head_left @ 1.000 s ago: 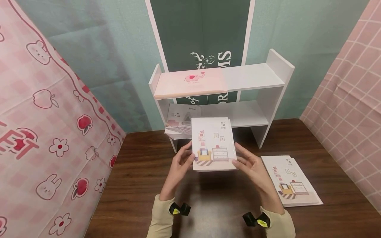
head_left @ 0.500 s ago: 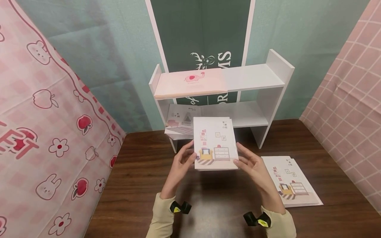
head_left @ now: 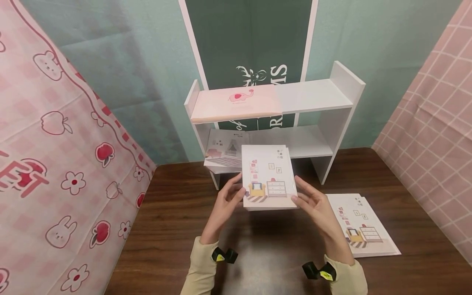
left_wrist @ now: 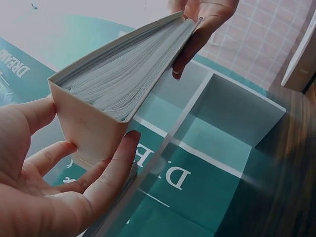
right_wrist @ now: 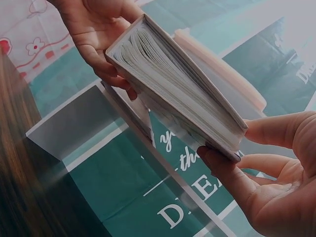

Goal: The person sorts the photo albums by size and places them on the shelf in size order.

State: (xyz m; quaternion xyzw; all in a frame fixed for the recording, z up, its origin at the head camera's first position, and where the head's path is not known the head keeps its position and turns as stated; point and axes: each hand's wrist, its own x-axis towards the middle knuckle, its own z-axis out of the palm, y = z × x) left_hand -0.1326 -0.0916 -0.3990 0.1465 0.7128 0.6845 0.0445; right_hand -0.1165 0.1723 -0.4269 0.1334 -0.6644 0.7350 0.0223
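Both hands hold a thick white photo album (head_left: 268, 174) level in front of the shelf, its cover printed with a yellow armchair and a chest of drawers. My left hand (head_left: 228, 199) grips the spine side, thumb on top and fingers beneath, as the left wrist view shows. At the opposite edge my right hand (head_left: 313, 204) pinches the covers between thumb and fingers. The album's many pages (right_wrist: 177, 84) fan out a little between the covers. A matching album (head_left: 363, 223) lies flat on the table to the right, partly behind my right forearm.
A white two-tier shelf (head_left: 306, 141) stands at the back of the table (head_left: 166, 237). On its upper board lies a pink elephant album (head_left: 236, 102). Several white albums (head_left: 223, 149) lie stacked at the left of the lower board, jutting past its front edge. Patterned cloths hang around.
Both hands have shifted slightly to the right with the album, which stays level between them. The shelf and the other albums have not moved.
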